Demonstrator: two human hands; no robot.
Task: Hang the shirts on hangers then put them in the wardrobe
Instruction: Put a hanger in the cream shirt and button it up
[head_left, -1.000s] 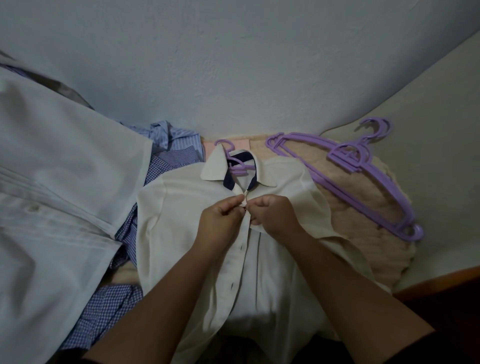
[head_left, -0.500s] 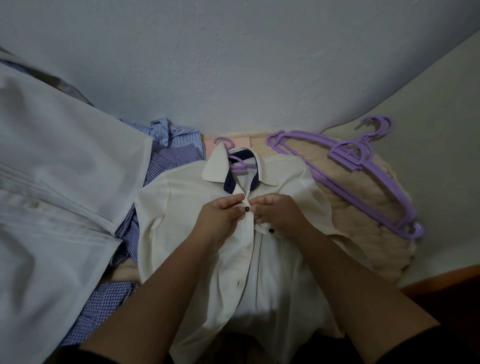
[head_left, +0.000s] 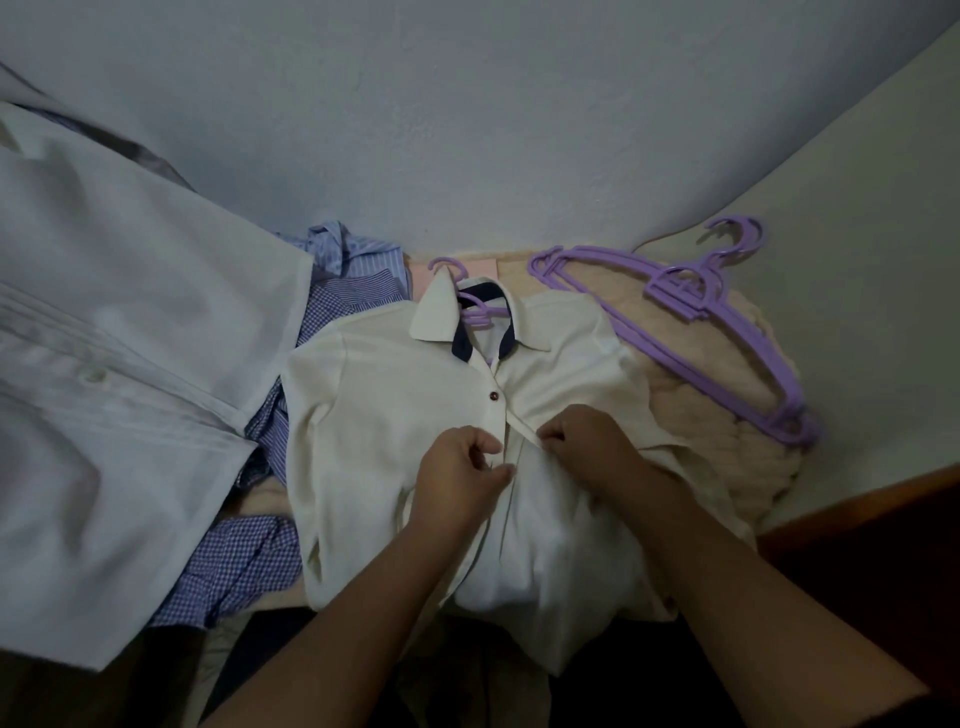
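Observation:
A cream shirt (head_left: 395, 415) with a navy inner collar lies flat in front of me on a purple hanger (head_left: 470, 304) whose hook pokes out of the neck. One dark button (head_left: 494, 397) on its front is fastened. My left hand (head_left: 460, 480) pinches the left edge of the placket below that button. Just to the right, my right hand (head_left: 587, 447) pinches the other edge of the opening.
A stack of spare purple hangers (head_left: 691, 332) lies on a beige blanket (head_left: 727, 415) at the right. A large white shirt (head_left: 119, 395) covers the left side, over blue checked and striped shirts (head_left: 343, 291). A pale wall stands behind; a wooden edge (head_left: 872, 499) shows at the right.
Both hands have moved down the shirt front from just under the collar. The upper dark button now sits fastened above them.

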